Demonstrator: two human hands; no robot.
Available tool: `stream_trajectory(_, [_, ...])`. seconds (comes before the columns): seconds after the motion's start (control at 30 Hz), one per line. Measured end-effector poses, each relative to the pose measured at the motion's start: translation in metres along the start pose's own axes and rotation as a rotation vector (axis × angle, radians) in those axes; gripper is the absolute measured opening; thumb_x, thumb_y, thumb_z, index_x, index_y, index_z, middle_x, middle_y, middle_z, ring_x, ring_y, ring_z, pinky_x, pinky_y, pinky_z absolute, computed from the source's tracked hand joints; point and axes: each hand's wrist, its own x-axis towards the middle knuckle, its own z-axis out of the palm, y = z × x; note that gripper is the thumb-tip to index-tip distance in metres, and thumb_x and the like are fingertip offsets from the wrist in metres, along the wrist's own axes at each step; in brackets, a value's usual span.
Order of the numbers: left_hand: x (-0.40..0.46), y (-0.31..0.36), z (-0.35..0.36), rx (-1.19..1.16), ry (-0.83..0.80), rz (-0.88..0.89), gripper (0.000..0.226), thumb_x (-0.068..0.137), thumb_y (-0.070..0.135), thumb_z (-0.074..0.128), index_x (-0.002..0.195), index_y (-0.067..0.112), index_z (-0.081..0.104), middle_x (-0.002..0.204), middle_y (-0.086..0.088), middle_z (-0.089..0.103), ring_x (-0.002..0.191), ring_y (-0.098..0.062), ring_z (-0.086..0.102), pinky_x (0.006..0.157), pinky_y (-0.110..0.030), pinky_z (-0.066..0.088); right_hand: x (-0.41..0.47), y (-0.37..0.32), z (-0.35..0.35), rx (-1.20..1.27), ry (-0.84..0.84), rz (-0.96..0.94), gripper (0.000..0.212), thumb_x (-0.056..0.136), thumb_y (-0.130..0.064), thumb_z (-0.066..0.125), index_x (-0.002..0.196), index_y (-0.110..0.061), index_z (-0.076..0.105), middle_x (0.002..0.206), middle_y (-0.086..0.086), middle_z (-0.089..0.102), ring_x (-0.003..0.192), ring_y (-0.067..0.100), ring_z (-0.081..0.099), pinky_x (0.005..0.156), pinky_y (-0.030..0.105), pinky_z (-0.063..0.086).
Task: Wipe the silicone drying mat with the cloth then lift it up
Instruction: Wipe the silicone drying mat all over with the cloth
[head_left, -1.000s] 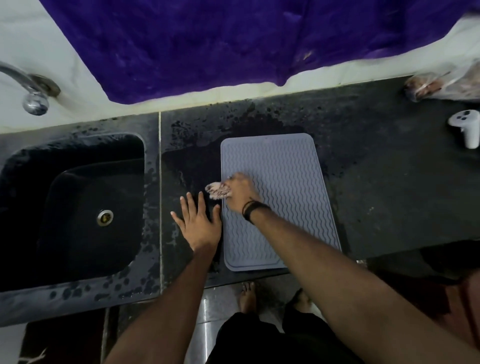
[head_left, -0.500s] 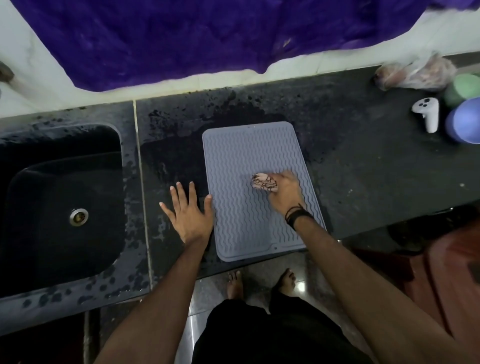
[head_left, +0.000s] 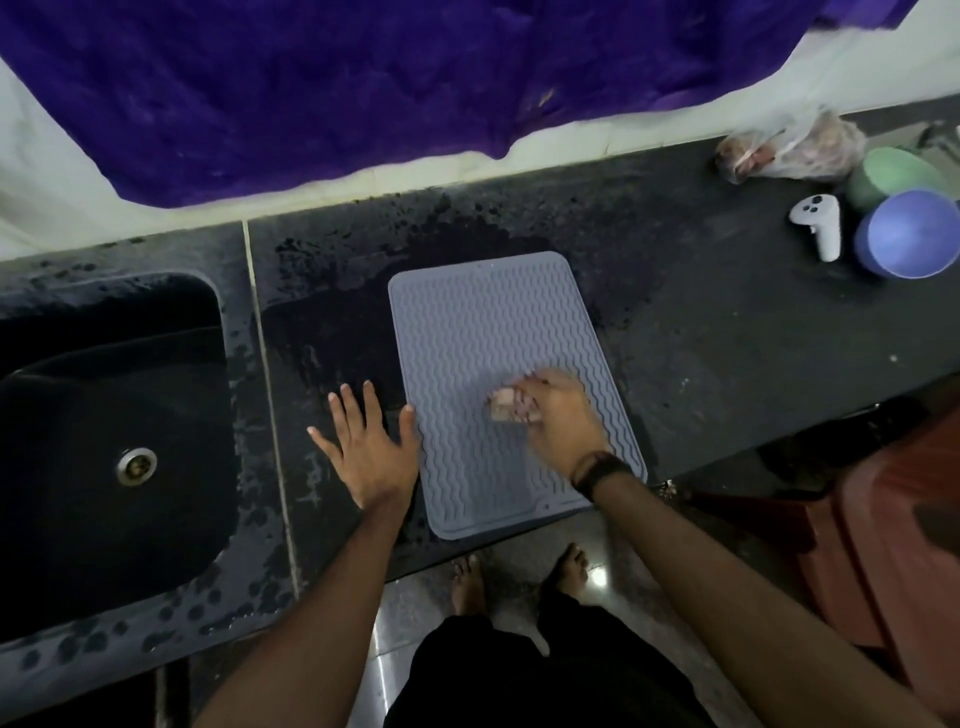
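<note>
A grey silicone drying mat (head_left: 483, 332) with wavy ridges lies flat on the dark wet counter (head_left: 701, 338). Its near end hangs slightly over the counter's front edge. My right hand (head_left: 563, 418) grips a small pinkish patterned cloth (head_left: 506, 408) and presses it on the mat's lower middle. My left hand (head_left: 366, 447) lies flat with fingers spread on the counter, its thumb touching the mat's left edge.
A black sink (head_left: 109, 447) with a metal drain sits to the left. At the far right stand a white controller (head_left: 821, 223), a blue cup (head_left: 909, 234), a green cup (head_left: 893, 174) and a plastic bag (head_left: 789, 148). Purple fabric (head_left: 363, 78) hangs on the wall.
My right hand has carried the cloth from the mat's left edge across to the right and then back toward the middle. The left hand has stayed put. The camera view has shifted right.
</note>
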Motion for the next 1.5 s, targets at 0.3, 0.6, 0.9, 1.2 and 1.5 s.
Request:
stream_trajectory(0.3, [0.002,0.003,-0.003,0.034,-0.048,0.008,0.067,0.103,0.06,0.03,0.158,0.022,0.033,0.167,-0.008,0.023,0.157,-0.023,0.006,0.122,-0.058,-0.011,0.067,-0.029,0.03,-0.048,-0.043,0.058,0.049,0.083,-0.007,0.061,0.131,-0.01,0.056,0.136,0.011,0.044,0.123,0.031,0.041,0.106,0.035,0.04])
stream_trajectory(0.6, [0.004,0.002,-0.001,-0.004,-0.052,0.002,0.065,0.104,0.059,0.033,0.158,0.023,0.034,0.167,-0.007,0.022,0.157,-0.023,0.006,0.123,-0.055,-0.011,-0.011,-0.025,0.039,-0.044,-0.101,-0.058,0.048,0.076,-0.005,0.061,0.123,-0.017,0.063,0.128,0.005,0.052,0.119,0.028,0.047,0.099,0.038,0.047])
stream_trajectory(0.9, [0.005,-0.002,-0.002,-0.015,-0.065,0.005,0.062,0.102,0.054,0.042,0.157,0.027,0.036,0.168,-0.007,0.021,0.157,-0.024,0.009,0.124,-0.057,-0.003,0.07,-0.085,0.056,-0.044,-0.154,-0.169,0.046,0.083,-0.011,0.061,0.13,-0.015,0.059,0.131,0.009,0.048,0.122,0.029,0.041,0.103,0.042,0.042])
stream_trajectory(1.2, [0.006,-0.004,-0.001,-0.046,-0.076,0.025,0.063,0.102,0.06,0.038,0.156,0.027,0.038,0.168,-0.008,0.021,0.157,-0.024,0.007,0.124,-0.057,-0.004,-0.014,-0.05,0.053,0.026,-0.129,-0.11,0.056,0.075,0.0,0.06,0.129,-0.017,0.06,0.132,0.006,0.052,0.122,0.029,0.044,0.107,0.036,0.038])
stream_trajectory(1.5, [0.005,-0.002,-0.001,-0.003,-0.093,0.005,0.065,0.102,0.063,0.034,0.156,0.027,0.038,0.169,-0.007,0.018,0.157,-0.022,0.003,0.124,-0.054,-0.007,0.082,-0.015,0.014,-0.041,0.03,-0.02,0.052,0.08,0.003,0.06,0.129,-0.013,0.06,0.13,0.012,0.053,0.121,0.03,0.045,0.106,0.037,0.04])
